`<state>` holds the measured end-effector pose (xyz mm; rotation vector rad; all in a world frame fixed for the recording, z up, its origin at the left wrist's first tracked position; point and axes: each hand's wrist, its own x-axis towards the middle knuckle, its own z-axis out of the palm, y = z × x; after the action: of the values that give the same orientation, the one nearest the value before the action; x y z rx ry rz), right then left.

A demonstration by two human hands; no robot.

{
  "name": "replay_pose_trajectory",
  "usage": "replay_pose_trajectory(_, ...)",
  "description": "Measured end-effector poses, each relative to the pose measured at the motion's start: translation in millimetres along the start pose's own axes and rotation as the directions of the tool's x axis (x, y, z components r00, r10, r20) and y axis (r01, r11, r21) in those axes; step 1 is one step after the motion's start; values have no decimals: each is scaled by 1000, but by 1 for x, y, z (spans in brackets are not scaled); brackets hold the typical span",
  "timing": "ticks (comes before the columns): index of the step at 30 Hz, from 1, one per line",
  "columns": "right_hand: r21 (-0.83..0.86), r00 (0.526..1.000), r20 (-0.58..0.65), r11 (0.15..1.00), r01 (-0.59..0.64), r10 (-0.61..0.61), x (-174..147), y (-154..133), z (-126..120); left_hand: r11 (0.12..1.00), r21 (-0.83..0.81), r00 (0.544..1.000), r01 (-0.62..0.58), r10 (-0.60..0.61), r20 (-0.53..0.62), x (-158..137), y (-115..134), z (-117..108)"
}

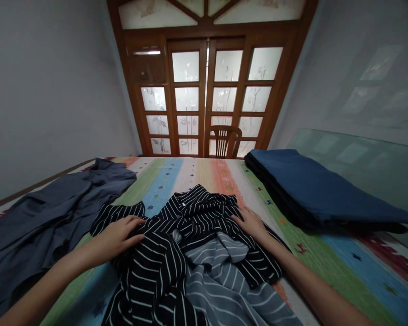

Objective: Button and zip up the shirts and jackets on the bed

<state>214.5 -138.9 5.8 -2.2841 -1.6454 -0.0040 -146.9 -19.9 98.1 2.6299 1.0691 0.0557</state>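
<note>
A black shirt with white stripes point(149, 267) lies rumpled and partly spread in front of me, its paler grey inner side showing at the lower middle. My left hand point(122, 235) rests on the shirt's left part near a sleeve, fingers extended. On the right part of the shirt lies my right hand point(250, 222), its fingers stretched over the cloth. Both hands touch the fabric without visibly gripping it. The shirt's lower end runs out of view at the bottom.
A striped multicoloured bedspread point(163, 181) lies under everything. To the left is a crumpled dark grey garment point(61, 203). Folded blue and black cloths point(313, 181) are stacked at the right, beside a pale glass panel point(353, 149). A wooden chair point(222, 136) stands beyond the far edge.
</note>
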Motion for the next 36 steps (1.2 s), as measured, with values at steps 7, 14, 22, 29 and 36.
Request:
replay_pose_trajectory(7,187,982,42,967,173,-184,-21,-56,1,995,-72,997,74,-74,5,-21,-21,58)
replay_pose_trajectory(14,410,828,8,757,509,-561,-76,-115,13,923,-375,995,84,-99,-20,-11,24,80)
replay_pose_trajectory(22,130,759,49,758,639,-649,-82,-136,121,924,-380,989,46,-95,-111,15,81,94)
replay_pose_trajectory(29,61,664,-43,661,748,-747,-76,-122,99,759,-643,994,-104,60,-90,33,82,70)
replay_pose_trajectory(36,427,810,-269,690,585,-521,-57,-82,22,600,-798,933,55,-315,-172,-5,43,-18)
